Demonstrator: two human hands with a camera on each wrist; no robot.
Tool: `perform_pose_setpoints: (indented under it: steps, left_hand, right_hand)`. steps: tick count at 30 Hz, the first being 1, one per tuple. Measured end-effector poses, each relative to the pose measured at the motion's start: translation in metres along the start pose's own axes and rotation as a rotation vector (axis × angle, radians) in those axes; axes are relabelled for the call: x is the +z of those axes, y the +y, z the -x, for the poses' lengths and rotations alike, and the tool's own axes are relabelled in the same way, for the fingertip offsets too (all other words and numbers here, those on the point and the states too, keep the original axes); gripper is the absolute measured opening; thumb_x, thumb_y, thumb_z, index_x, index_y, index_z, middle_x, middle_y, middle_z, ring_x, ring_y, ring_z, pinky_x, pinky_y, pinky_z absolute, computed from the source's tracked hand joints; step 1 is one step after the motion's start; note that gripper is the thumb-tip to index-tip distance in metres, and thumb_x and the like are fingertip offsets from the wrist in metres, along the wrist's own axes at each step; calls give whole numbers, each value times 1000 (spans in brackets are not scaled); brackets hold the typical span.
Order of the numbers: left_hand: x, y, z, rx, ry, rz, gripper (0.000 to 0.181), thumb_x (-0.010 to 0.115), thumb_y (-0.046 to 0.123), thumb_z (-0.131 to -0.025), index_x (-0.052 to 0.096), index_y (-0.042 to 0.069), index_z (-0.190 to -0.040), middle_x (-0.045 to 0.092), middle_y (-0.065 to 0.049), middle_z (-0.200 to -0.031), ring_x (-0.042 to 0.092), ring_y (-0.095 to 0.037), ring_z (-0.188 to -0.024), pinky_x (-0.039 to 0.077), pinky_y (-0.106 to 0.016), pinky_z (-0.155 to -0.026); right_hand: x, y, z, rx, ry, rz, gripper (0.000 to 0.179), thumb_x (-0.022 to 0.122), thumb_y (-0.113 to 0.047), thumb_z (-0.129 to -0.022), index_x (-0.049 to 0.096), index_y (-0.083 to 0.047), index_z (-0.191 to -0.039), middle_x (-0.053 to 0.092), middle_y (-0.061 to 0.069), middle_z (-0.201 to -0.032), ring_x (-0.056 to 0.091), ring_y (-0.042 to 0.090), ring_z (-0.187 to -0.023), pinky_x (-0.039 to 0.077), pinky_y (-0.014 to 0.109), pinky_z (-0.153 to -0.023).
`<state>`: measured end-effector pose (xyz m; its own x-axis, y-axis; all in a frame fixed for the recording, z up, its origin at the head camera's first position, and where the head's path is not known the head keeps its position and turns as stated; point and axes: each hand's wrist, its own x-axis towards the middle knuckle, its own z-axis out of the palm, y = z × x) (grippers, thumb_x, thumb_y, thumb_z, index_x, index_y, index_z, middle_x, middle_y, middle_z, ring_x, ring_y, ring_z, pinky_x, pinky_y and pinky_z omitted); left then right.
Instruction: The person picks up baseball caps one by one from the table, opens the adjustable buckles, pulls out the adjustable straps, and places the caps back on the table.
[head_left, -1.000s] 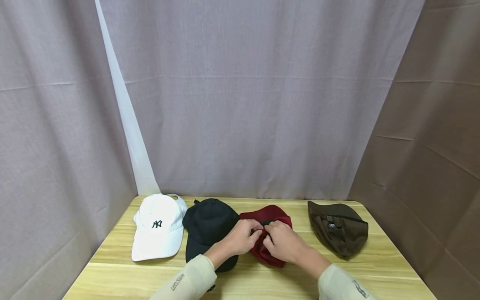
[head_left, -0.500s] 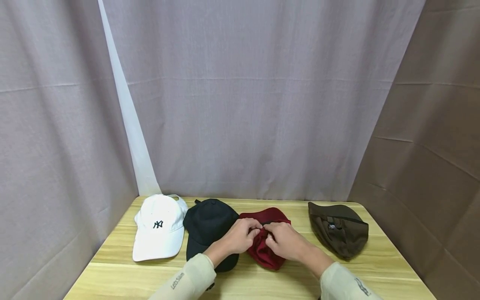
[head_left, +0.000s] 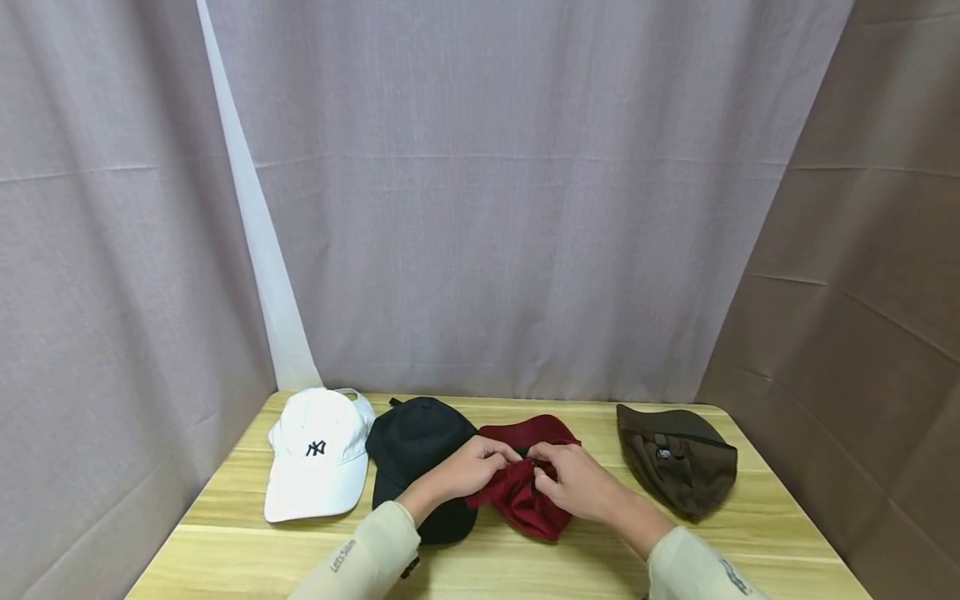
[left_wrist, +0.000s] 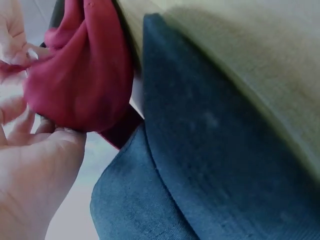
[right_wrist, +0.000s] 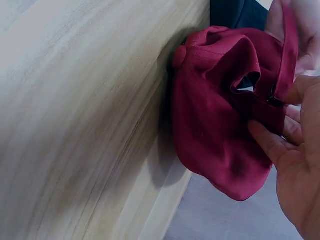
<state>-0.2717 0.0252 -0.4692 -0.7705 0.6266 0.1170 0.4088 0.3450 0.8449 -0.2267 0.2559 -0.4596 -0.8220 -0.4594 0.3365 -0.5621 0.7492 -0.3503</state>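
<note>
A dark red cap lies on the table in the head view, its brim toward the back. My left hand pinches the left side of the cap's back edge. From the right, my right hand grips the same back edge. The right wrist view shows a red strap stretched from a small dark buckle toward the left hand. There the right thumb presses the cap's cloth, with fingers by the buckle. In the left wrist view the bunched red crown hangs beyond the left fingers.
A black cap lies just left of the red one, under the left forearm. Farther left is a white cap with a dark NY logo. A brown cap lies to the right. Grey curtains surround the wooden table.
My left hand has shifted slightly left and drawn red cloth from the cap's back edge with it. My right hand stays nearly in place. The other caps have not moved.
</note>
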Motion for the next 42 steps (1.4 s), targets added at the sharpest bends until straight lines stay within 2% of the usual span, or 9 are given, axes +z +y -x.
perform_pose_setpoints:
  steps: [1, 4, 8, 16, 19, 23, 26, 36, 42]
  left_hand:
    - [-1, 1, 0, -2, -15, 10, 33, 51, 7, -102, 80, 11, -118, 72, -6, -93, 52, -5, -76, 45, -21, -75]
    - [-1, 3, 0, -6, -55, 17, 31, 53, 6, -102, 78, 11, -119, 76, -2, -109, 62, -4, -92, 52, -21, -84]
    - [-1, 4, 1, 4, -82, 9, 29, 58, 9, -100, 77, 10, -122, 76, -4, -110, 65, -5, -99, 54, -21, -87]
    - [1, 3, 2, 23, -79, -23, 38, 62, 4, -92, 76, 11, -128, 74, -2, -112, 60, -4, -92, 51, -20, -74]
    - [5, 2, 1, 47, -57, -62, 32, 67, 6, -94, 78, 12, -124, 75, -1, -113, 60, -1, -91, 51, -19, -80]
    - [12, 2, -4, 103, 18, -142, 15, 72, 13, -100, 81, 15, -111, 78, 2, -109, 64, 1, -93, 53, -18, -87]
    - [15, 2, -7, 134, 68, -184, 12, 71, 14, -103, 82, 16, -107, 80, 2, -110, 68, -1, -98, 55, -19, -89]
    - [15, 1, -5, 138, 112, -194, 16, 69, 14, -104, 83, 16, -112, 81, 1, -116, 72, -9, -111, 56, -22, -96]
    - [14, 1, -4, 133, 136, -180, 18, 67, 12, -105, 82, 16, -113, 82, 1, -117, 72, -7, -109, 55, -20, -93]
  right_hand:
    - [0, 0, 0, 3, -1, -2, 23, 65, -12, -99, 75, -6, -120, 80, 5, -115, 76, 17, -105, 62, 35, -87]
    - [0, -2, 1, 11, -9, -10, 22, 65, -13, -101, 75, -7, -119, 80, 4, -114, 75, 17, -104, 61, 36, -87]
    - [0, -4, 1, 23, -12, -8, 20, 65, -15, -102, 75, -10, -118, 80, 2, -112, 75, 15, -103, 61, 35, -87]
    - [-4, -6, 4, 56, 10, -12, 18, 66, -14, -102, 76, -8, -117, 81, 5, -112, 76, 18, -102, 62, 35, -85]
    - [-6, -8, 4, 50, 13, -8, 18, 67, -15, -103, 76, -8, -116, 81, 6, -111, 77, 18, -100, 61, 34, -82]
    - [-8, -14, 3, 21, 19, 17, 16, 66, -15, -103, 76, -8, -114, 81, 5, -109, 77, 19, -99, 62, 37, -82]
    - [-8, -17, 2, 13, 31, 34, 16, 67, -14, -103, 76, -8, -114, 81, 6, -109, 78, 22, -102, 62, 41, -86]
    - [-5, -17, 3, 26, 38, 5, 20, 67, -22, -106, 76, -8, -116, 81, 6, -112, 77, 20, -103, 62, 39, -86]
    - [-5, -15, 4, -18, 85, 1, 12, 63, -11, -106, 74, -13, -108, 78, -3, -103, 72, 8, -94, 60, 31, -80]
